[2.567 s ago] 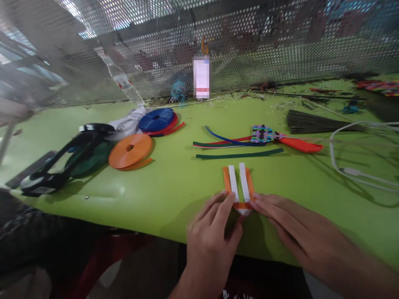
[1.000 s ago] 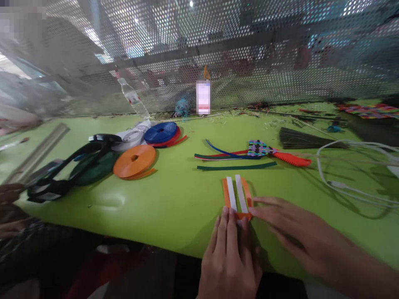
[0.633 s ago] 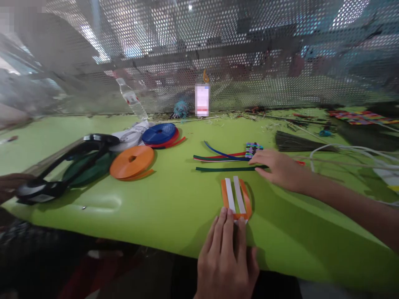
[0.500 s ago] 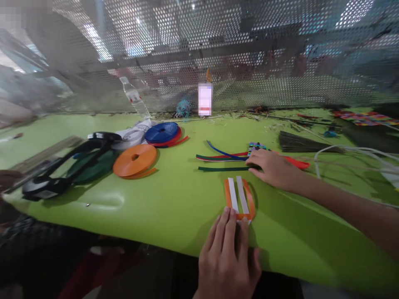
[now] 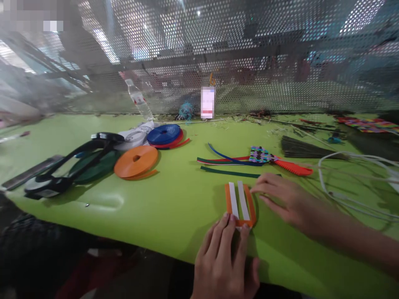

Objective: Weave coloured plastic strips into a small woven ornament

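1. Strips (image 5: 233, 201), white and orange, lie on the bench (image 5: 149, 211) at lower centre of the frame, long axis running up it.
2. Left hand (image 5: 222, 257), below and nearer, rests flat and narrow, fingertips on their lower end.
3. Right hand (image 5: 288, 199), to their right, has thumb and fingers slightly parted by the orange edge (image 5: 252, 207); touching or holding, I cannot tell.
4. Green strip (image 5: 229, 172) lies crosswise above.

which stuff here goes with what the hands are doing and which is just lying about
Likely in the work:
orange and white strips, under the left hand's fingertips
orange roll, matching colour
white roll, likewise

Probably just lying about:
clear bottle
white cable
blue tangle
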`<state>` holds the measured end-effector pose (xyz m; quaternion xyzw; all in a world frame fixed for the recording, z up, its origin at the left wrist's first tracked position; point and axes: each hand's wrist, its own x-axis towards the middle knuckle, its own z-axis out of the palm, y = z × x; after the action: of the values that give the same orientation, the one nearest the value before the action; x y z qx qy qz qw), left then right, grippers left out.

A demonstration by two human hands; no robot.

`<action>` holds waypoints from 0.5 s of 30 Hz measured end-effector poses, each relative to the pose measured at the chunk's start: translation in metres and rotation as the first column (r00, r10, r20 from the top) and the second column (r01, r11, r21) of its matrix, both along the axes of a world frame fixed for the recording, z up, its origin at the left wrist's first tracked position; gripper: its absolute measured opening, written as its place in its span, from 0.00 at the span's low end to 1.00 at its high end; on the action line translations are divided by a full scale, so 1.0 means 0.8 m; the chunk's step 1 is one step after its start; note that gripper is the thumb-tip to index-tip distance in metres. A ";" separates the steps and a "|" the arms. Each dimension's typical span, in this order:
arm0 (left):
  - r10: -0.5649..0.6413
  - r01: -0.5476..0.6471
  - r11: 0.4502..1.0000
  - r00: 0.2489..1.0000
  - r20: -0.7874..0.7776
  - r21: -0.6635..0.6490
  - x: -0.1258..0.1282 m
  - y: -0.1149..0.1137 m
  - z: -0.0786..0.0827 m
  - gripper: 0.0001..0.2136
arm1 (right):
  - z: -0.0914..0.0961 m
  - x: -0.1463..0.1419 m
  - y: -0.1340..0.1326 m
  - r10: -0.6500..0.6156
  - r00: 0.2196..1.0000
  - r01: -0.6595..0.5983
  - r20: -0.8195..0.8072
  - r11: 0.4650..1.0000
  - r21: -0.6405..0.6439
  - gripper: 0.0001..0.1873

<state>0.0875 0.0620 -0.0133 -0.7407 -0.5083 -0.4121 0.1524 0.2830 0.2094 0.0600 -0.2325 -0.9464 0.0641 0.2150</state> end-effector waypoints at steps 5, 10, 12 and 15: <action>0.029 -0.028 0.999 0.999 -0.039 0.027 -0.007 0.007 0.008 0.17 | -0.016 -0.005 -0.039 0.111 0.992 -0.113 -0.054 0.993 -0.030 0.15; 0.032 -0.031 0.999 0.996 -0.079 0.019 -0.010 0.007 -0.002 0.17 | -0.023 -0.010 -0.050 0.098 0.995 -0.098 -0.019 0.995 -0.030 0.18; 0.039 -0.037 0.999 0.994 -0.098 0.017 -0.011 0.007 -0.009 0.18 | -0.018 -0.004 -0.042 0.051 0.998 -0.052 -0.021 0.998 -0.035 0.23; 0.085 -0.084 0.996 0.994 -0.075 0.014 -0.007 0.006 -0.019 0.21 | -0.002 0.021 -0.004 -0.069 0.994 0.077 -0.082 0.992 0.101 0.25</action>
<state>0.0822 0.0672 -0.0286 -0.7327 -0.5309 -0.3798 0.1928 0.2994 0.2063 0.0582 -0.2529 -0.9301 0.0158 0.2658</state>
